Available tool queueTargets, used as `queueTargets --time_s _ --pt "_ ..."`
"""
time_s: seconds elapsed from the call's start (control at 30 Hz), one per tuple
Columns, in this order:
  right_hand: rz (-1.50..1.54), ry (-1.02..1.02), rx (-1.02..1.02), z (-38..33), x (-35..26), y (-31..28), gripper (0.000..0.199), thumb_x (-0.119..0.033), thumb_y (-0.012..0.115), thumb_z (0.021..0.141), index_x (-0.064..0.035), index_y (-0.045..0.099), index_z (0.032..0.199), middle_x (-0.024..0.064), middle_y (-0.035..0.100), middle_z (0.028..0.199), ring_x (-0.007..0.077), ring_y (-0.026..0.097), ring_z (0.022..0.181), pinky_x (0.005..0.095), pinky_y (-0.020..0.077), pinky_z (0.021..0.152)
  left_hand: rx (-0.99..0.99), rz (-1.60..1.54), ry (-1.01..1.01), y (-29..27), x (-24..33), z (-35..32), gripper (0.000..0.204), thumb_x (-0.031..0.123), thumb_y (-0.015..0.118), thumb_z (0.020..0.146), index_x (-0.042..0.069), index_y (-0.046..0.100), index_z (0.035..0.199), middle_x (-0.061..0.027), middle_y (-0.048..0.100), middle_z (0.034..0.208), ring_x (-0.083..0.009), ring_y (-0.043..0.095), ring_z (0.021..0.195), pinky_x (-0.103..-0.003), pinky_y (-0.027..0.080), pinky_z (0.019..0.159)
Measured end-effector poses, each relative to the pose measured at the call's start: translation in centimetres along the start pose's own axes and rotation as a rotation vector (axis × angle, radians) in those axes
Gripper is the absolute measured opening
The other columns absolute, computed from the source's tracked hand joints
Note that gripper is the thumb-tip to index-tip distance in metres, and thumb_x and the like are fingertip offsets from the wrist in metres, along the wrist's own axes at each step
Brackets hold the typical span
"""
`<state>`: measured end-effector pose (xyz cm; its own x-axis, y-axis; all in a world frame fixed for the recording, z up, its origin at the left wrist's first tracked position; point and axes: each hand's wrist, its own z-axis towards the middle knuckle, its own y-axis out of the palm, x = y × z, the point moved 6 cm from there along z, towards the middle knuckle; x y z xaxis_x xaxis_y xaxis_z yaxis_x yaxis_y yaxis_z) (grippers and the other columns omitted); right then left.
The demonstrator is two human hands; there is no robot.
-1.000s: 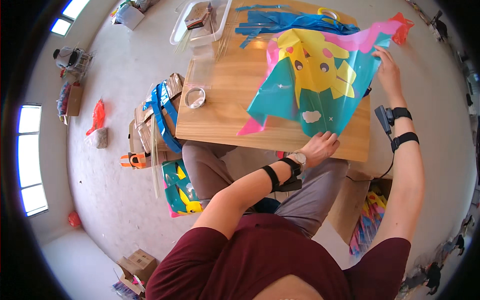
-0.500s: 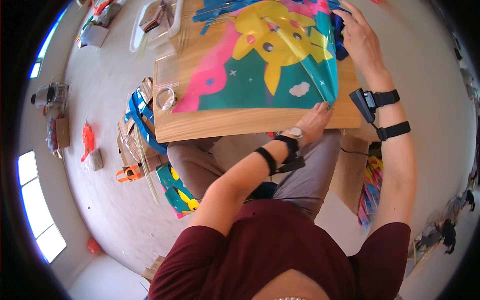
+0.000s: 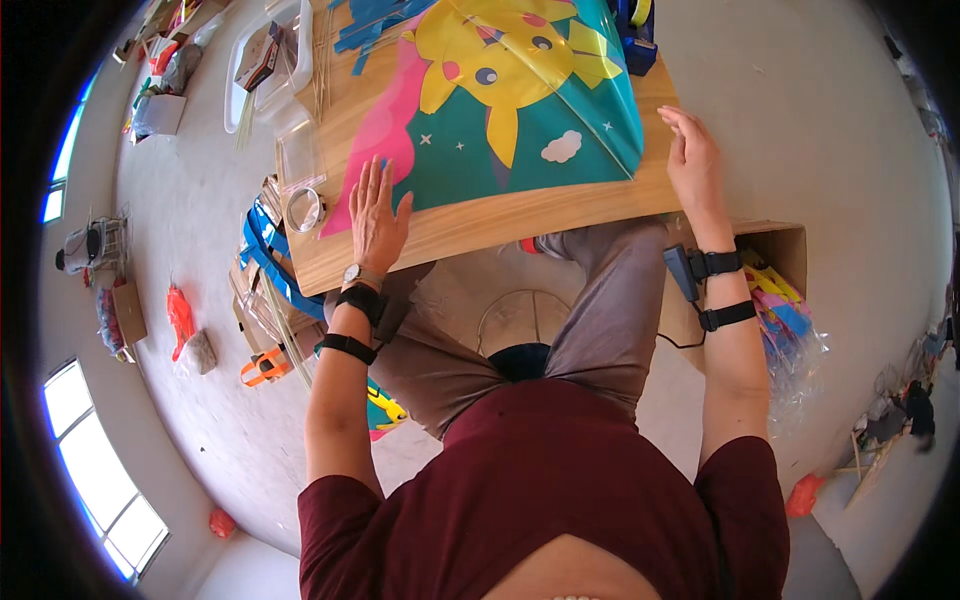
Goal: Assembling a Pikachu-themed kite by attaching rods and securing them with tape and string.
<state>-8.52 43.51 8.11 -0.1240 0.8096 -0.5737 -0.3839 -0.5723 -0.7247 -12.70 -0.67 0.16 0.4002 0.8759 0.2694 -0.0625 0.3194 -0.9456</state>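
Note:
A printed plastic sheet (image 3: 455, 165), green and pink with a yellow cartoon figure and a white cloud, lies spread on the wooden table (image 3: 450, 232). Flat on its near left corner rests my left hand (image 3: 378, 218), fingers stretched out and holding nothing. My right hand (image 3: 694, 165) hovers by the table's right edge, apart from the sheet, with its fingers loosely bent and nothing visible in them. Left of my left hand sits a roll of clear tape (image 3: 305, 209). Beyond the sheet's right side stands a blue tape dispenser (image 3: 637, 48).
Blue strips (image 3: 365, 35) and thin sticks (image 3: 321, 70) lie toward the table's far left, by a white plastic tub (image 3: 236, 70). A bag with blue straps (image 3: 262, 240) is below the left edge. An open cardboard box (image 3: 785, 240) with colourful packages stands at the right.
My left hand has moved from the sheet's near right corner to its near left corner. My right hand has come off the right edge toward me. The folded right side now lies flatter.

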Motion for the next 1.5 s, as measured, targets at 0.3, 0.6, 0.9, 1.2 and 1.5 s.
queueTargets --time_s 0.3,0.6,0.9,1.2,1.5 --pt "-0.102 -0.037 -0.134 -6.0 -2.2 8.1 0.04 -0.014 0.057 0.099 -0.0067 0.053 0.138 0.0207 0.046 0.148 0.0391 0.048 0.133 0.0489 0.041 0.108 -0.014 0.175 -0.083 0.6 -2.2 -2.1 0.064 0.037 0.058 0.098 0.018 0.036 0.155 -0.012 0.027 0.163 -0.0355 0.018 0.152 -0.052 0.016 0.122" --pt "-0.416 -0.071 -0.392 -7.7 -0.5 9.8 0.057 -0.043 0.049 0.103 -0.0218 0.037 0.154 0.0158 0.029 0.161 0.0349 0.027 0.148 0.0585 0.0222 0.117 -0.063 0.118 -0.268 0.5 -0.5 -5.9 0.068 0.049 0.054 0.097 0.021 0.034 0.156 -0.0129 0.022 0.165 -0.0393 0.012 0.153 -0.06 0.01 0.12" --pt "-0.487 -0.074 -0.39 -6.7 1.0 10.6 0.056 -0.044 0.048 0.103 -0.0238 0.037 0.154 0.0145 0.029 0.161 0.0341 0.026 0.149 0.0591 0.0228 0.117 -0.008 0.052 -0.263 0.9 -0.4 -5.2 0.067 0.05 0.053 0.098 0.022 0.036 0.155 -0.0134 0.024 0.164 -0.0397 0.014 0.152 -0.061 0.01 0.119" --pt "-0.591 -0.005 -0.335 -7.4 0.8 10.7 0.058 -0.044 0.046 0.104 -0.0188 0.034 0.155 0.0172 0.027 0.162 0.0355 0.023 0.15 0.0616 0.0225 0.116 0.03 -0.014 -0.275 0.0 0.0 -4.5 0.053 0.036 0.062 0.093 0.016 0.053 0.142 -0.0147 0.042 0.153 -0.0359 0.031 0.145 -0.061 0.024 0.114" --pt "-0.627 -0.008 -0.135 -7.4 0.1 12.6 0.063 -0.043 0.054 0.1 -0.0123 0.033 0.151 0.0244 0.025 0.16 0.043 0.024 0.148 0.0665 0.0227 0.112 0.365 -0.168 -0.206 -0.8 -11.1 9.7 0.019 0.005 0.059 0.086 0.0 0.064 0.104 -0.024 0.063 0.104 -0.0428 0.06 0.098 -0.049 0.049 0.088"
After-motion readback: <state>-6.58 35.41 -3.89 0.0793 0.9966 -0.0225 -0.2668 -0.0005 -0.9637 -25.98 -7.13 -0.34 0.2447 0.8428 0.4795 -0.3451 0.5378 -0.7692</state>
